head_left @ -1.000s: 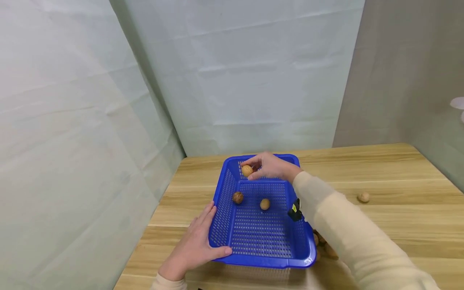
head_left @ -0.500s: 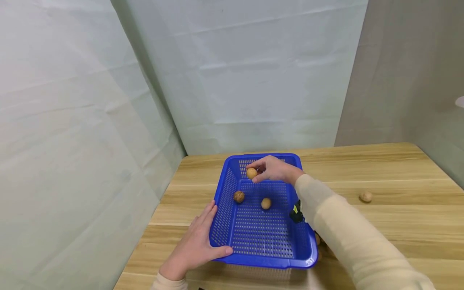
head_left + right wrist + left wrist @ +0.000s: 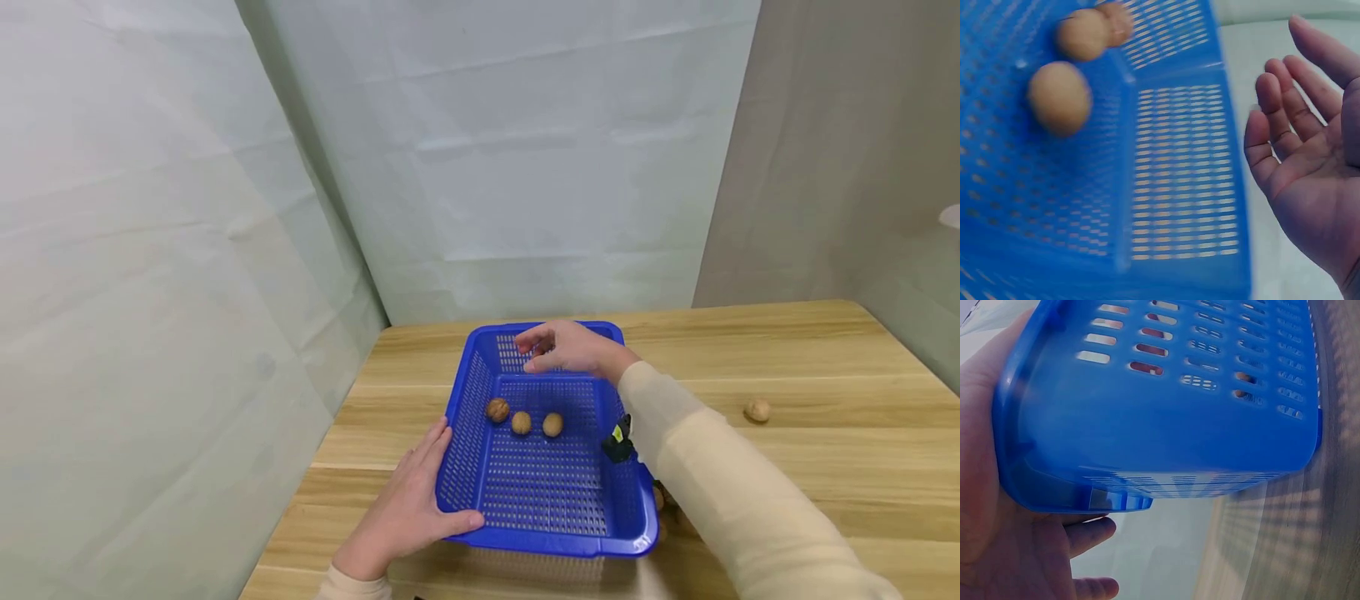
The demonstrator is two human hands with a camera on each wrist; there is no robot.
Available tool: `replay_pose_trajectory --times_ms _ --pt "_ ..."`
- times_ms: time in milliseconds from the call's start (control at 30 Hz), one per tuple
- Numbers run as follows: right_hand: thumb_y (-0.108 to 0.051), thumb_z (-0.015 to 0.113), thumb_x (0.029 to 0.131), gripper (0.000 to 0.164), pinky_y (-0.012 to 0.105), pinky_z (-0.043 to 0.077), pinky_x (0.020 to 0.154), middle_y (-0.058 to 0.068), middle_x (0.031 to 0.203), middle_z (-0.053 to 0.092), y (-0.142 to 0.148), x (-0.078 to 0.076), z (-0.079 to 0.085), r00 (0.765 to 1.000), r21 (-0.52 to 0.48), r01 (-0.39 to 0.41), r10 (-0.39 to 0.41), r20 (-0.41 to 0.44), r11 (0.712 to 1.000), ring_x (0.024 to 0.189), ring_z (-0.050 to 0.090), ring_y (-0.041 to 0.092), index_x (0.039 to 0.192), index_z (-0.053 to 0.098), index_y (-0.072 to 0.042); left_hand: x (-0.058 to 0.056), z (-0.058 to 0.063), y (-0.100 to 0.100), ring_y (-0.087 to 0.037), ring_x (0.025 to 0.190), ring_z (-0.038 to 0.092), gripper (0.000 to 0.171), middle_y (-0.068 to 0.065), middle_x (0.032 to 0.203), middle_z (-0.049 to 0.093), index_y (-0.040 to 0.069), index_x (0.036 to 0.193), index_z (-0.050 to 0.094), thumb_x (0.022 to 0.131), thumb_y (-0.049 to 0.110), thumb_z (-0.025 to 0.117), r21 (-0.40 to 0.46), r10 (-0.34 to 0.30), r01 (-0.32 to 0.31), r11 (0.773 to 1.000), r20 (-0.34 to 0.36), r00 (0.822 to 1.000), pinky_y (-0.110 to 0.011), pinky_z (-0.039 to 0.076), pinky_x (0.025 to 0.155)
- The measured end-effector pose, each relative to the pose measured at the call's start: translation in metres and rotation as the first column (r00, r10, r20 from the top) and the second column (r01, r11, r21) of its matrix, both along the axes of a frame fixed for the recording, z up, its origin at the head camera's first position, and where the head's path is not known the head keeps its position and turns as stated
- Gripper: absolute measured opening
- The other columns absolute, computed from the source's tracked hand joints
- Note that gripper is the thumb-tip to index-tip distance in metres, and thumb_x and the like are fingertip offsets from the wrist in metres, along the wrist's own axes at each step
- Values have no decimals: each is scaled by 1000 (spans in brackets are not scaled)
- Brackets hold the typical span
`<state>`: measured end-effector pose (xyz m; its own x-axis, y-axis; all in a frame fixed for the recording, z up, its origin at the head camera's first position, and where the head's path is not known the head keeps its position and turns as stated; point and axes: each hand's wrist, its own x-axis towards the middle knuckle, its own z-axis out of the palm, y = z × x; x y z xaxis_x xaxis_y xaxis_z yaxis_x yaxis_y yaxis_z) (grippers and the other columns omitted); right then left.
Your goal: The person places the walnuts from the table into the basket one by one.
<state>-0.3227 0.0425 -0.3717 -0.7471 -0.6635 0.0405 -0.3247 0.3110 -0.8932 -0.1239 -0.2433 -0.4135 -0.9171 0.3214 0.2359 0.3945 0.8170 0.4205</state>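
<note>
A blue plastic basket (image 3: 551,544) with slotted walls stands on the wooden table. Three walnuts lie on its floor: a darker walnut (image 3: 497,410) at the left, a small walnut (image 3: 521,422) in the middle and a lighter walnut (image 3: 552,425) at the right. My left hand (image 3: 408,508) rests on the near left corner, thumb along the front rim and fingers straight against the left side. Over the basket's far end is my right hand (image 3: 570,346), its fingers loosely bent and spread with nothing between them, as the right wrist view also shows.
Several more walnuts (image 3: 660,498) lie just outside the basket's right side, partly hidden by the right sleeve (image 3: 720,467). A lone walnut (image 3: 757,409) sits farther right on the table (image 3: 840,358). Pale cloth (image 3: 525,167) hangs behind the table and on its left.
The walnut that my right hand pinched has been let go and lies on the basket floor between the other two. The right hand shifted slightly right; the left hand stayed in place.
</note>
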Motion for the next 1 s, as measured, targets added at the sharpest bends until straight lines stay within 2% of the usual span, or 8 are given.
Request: replay_pose_trajectory --times_ms 133,233,367,567,633,733,867,1000 --pt "-29 74 86 54 37 47 92 -2 125 60 14 10 20 997 4 -37 37 -62 999 109 56 18 136 55 -19 -2 -1 1 -32 141 25 118 -7 159 18 2 151 26 66 70 73 7 4 -4 1000 10 1000 -61 21 109" --pt "-29 73 87 54 38 49 89 2 125 60 32 23 35 993 16 -61 62 -104 998 107 57 21 136 55 -16 -3 -3 1 -33 141 25 117 -7 159 18 1 150 27 66 67 75 9 7 -7 1000 6 1000 -62 22 108" --pt "-25 71 89 51 38 51 85 5 125 60 66 42 40 990 32 -53 57 -126 998 105 55 25 136 54 -13 -3 -3 -1 -34 140 26 116 -8 159 18 0 150 27 66 63 77 7 9 -9 1000 1 1000 -62 23 108" --pt "-23 69 90 49 33 51 86 7 124 61 120 67 24 984 51 13 -3 -179 999 109 54 31 134 55 -8 -4 -2 -5 -33 141 25 116 -9 159 18 0 150 27 66 62 77 5 14 -14 1000 0 1000 -62 24 107" --pt "-22 69 90 48 32 51 85 8 122 61 136 74 17 980 57 31 -19 -200 998 107 54 30 133 56 -6 -4 -2 -6 -33 141 25 115 -9 159 18 0 150 27 66 62 77 5 16 -16 1000 -2 1000 -62 24 107" --pt "-24 69 90 46 31 52 84 6 119 62 157 84 3 971 84 59 -38 -236 995 104 56 23 131 58 -8 -3 -2 -8 -34 140 26 115 -9 159 18 -1 149 28 66 61 78 9 17 -17 1000 -7 1000 -61 23 108" --pt "-28 69 90 45 28 52 84 3 119 62 177 95 -16 968 129 83 -49 -247 988 103 58 15 130 59 -11 -2 -2 -10 -36 139 28 115 -10 158 19 -2 149 30 65 62 78 15 17 -17 1000 -22 1000 -60 25 108" --pt "-25 68 91 44 28 51 83 9 120 61 186 101 -37 973 144 73 -39 -226 987 103 58 18 131 57 -9 -3 -1 -12 -34 140 28 115 -7 159 18 -1 149 30 66 62 78 9 22 -22 1000 -26 999 -60 25 108"
